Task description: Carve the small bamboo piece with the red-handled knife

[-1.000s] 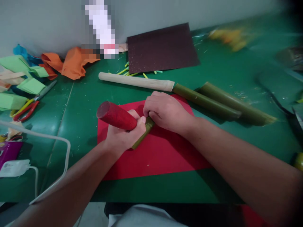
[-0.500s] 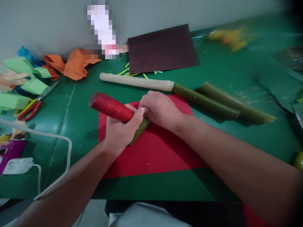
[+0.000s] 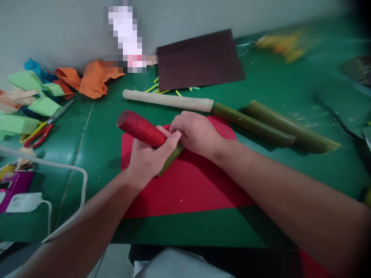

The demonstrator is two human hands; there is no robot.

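While both hands (image 3: 199, 133) meet over bamboo (image 3: 171, 160), the left (image 3: 148, 159) grips a cylinder (image 3: 142, 128) (red).

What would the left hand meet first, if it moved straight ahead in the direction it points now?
Most likely the right hand: the left hand, closed around the red stick, points forward and across toward it. Whether they touch is unclear.
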